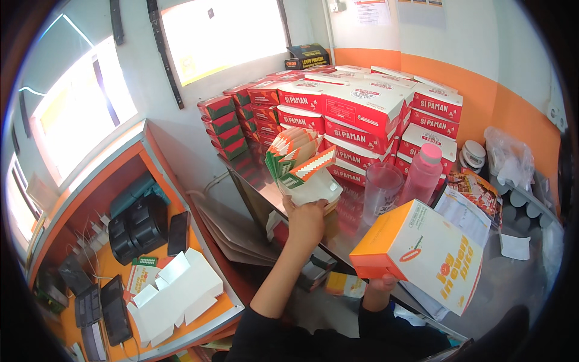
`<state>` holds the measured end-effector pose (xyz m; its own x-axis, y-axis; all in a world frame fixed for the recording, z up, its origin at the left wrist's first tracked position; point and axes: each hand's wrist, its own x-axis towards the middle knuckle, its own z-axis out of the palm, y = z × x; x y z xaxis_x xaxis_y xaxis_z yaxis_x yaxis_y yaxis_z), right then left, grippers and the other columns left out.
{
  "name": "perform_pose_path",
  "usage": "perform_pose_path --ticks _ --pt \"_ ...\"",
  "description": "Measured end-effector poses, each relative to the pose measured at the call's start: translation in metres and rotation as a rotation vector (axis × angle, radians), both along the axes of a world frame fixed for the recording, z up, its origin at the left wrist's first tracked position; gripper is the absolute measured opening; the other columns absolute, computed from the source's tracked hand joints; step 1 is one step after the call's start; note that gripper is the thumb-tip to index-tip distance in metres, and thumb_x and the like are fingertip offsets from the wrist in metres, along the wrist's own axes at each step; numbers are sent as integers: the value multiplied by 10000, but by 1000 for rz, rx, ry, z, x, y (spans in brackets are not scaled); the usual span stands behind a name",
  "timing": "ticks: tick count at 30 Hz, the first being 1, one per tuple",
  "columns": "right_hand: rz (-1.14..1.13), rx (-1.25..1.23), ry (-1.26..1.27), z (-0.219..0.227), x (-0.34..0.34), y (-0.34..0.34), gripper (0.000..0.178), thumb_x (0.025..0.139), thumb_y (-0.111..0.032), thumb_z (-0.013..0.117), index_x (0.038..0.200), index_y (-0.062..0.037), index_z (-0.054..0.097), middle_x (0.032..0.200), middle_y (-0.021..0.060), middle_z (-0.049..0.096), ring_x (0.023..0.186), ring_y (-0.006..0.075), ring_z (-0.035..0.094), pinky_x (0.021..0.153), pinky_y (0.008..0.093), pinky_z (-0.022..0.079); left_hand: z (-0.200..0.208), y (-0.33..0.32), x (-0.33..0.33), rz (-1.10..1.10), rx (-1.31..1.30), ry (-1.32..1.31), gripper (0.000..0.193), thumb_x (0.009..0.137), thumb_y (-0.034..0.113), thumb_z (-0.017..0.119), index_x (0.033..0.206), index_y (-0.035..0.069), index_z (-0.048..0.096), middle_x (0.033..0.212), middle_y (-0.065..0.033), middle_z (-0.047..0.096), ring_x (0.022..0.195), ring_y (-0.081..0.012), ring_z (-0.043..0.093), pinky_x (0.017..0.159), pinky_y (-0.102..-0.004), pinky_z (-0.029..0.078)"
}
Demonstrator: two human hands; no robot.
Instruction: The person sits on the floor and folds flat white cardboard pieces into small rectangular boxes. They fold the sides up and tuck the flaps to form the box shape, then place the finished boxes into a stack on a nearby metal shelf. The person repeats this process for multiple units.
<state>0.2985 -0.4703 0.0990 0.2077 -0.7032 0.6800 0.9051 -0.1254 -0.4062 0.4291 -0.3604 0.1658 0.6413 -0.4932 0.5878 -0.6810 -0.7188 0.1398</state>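
Observation:
My left hand [304, 220] is closed round the lower end of a fanned stack of paper food sleeves [313, 187], white with orange and green parts and jagged edges. The stack is at the edge of the metal table [482, 314]. In my right hand [382, 283] is a cardboard food box [428, 259], white on its broad face with yellow and orange sides. It is tilted, and my fingers grip its lower left edge; most of them are hidden beneath it. A clear plastic cup [382, 190] and a pink bottle [422, 175] stand just beyond the box.
Stacked red-and-white boxes [362, 99] fill the table's far side. Papers [461, 211] and a grey rack [522, 199] lie at right. A lower orange desk [199, 241] at left bears an unfolded white carton [175, 298], a phone [178, 233] and a black device [139, 226].

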Motion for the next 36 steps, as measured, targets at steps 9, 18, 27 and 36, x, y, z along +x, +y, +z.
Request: perform_pose_path --ticks 9,18,27,36 --pt "-15 -34 40 3 6 -1 802 764 -319 744 1380 -26 323 1302 114 477 1160 241 536 962 379 471 6 23 -5 -285 -287 -122 178 809 197 679 981 156 699 844 5 698 829 -156 647 951 -503 251" --pt "-13 -74 19 11 23 10 810 764 -293 762 1380 -22 312 1303 110 474 1161 234 535 966 384 470 -12 35 1 -360 -242 -217 271 735 176 754 998 156 690 938 -18 664 852 -149 618 928 -444 305" --pt "107 4 -65 40 18 10 748 768 -350 730 1328 0 378 1228 120 522 1106 247 572 931 386 493 49 68 65 -377 -691 -151 1344 488 371 936 1476 40 86 1321 -223 425 1249 -320 420 1004 -464 378" --pt "159 -30 98 48 29 0 829 692 -205 813 1364 -3 372 1281 111 501 1150 230 534 971 373 456 76 55 81 -317 -682 134 548 663 232 857 1106 6 628 822 -78 601 773 -184 611 722 -308 500"
